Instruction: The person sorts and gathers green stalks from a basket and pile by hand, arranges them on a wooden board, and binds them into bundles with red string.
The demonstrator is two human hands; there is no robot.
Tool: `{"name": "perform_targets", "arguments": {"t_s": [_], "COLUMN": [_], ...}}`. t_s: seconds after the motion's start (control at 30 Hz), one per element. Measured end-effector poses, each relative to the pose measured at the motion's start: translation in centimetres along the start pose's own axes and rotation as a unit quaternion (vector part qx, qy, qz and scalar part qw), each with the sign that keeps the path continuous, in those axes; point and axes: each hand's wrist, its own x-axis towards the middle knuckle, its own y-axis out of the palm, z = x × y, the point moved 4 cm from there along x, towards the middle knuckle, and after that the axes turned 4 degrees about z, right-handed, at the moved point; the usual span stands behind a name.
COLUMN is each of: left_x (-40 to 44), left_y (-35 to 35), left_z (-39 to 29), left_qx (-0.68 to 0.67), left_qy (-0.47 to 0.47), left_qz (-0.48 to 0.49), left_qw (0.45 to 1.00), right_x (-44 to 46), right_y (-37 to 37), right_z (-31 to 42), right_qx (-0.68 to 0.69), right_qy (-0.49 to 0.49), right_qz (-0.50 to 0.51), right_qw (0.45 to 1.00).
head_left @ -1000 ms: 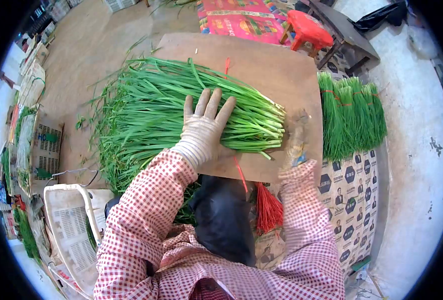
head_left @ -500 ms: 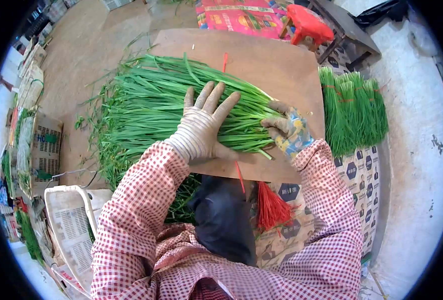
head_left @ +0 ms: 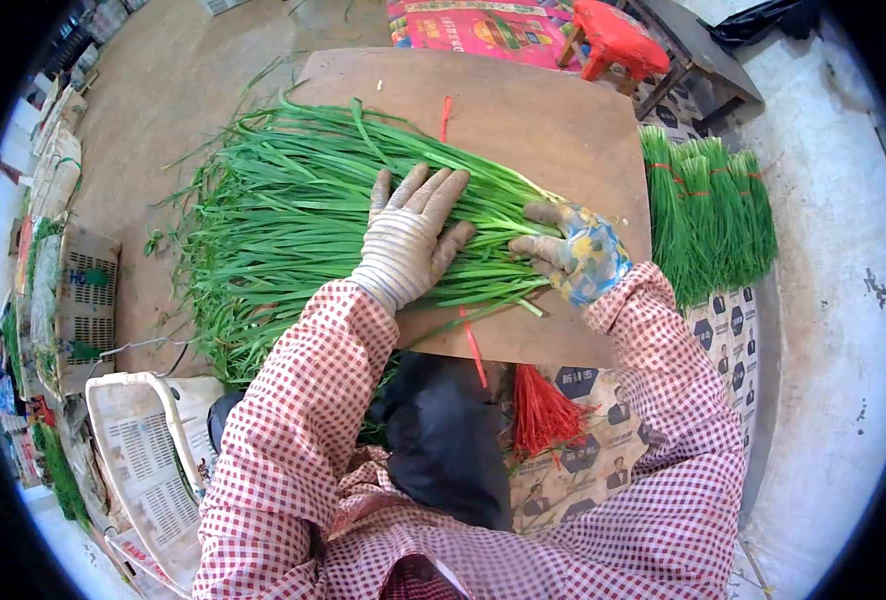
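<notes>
A wide, loose pile of garlic chives [head_left: 293, 210] lies across a brown board, leaf tips to the left and pale stem ends to the right. My left hand [head_left: 410, 235], in a grey-white striped glove, rests flat on top of the leaves, fingers stretched out and the thumb held apart. At the stem ends, my right hand [head_left: 578, 250], in a blue and yellow patterned glove, has its fingers closed around some stems. A red tie [head_left: 474, 350] runs under the pile, and its other end shows beyond the far side.
Tied bunches of chives [head_left: 708, 205] stand to the right of the board [head_left: 553, 120]. Red ties hang in a bundle [head_left: 546, 412] at the near edge. A red stool [head_left: 618, 40] is at the back right, a white chair frame [head_left: 148, 380] at the lower left, and crates [head_left: 88, 310] along the left.
My left hand's fingers have drawn closer together, and its thumb has come up onto the leaves. My right hand has shifted slightly left at the stems.
</notes>
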Motion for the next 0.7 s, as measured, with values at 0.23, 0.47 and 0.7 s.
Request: {"name": "perform_targets", "arguments": {"t_s": [0.23,0.47,0.7], "left_x": [-0.3,-0.5,-0.2], "left_y": [0.2,0.5,0.0], "left_z": [-0.1,0.0,-0.1], "left_qx": [0.023,0.049,0.044], "left_qy": [-0.004,0.008,0.008], "left_qz": [-0.020,-0.035,-0.021], "left_qw": [1.000,0.998,0.999], "right_x": [1.0,-10.6,-25.1], "right_y": [-0.4,-7.3,4.5], "right_z": [1.4,0.3,-10.6], "right_qx": [-0.175,-0.263,-0.342], "right_qy": [0.039,-0.201,0.063], "right_qz": [0.049,0.085,0.347], "right_qw": [0.983,0.940,0.871]}}
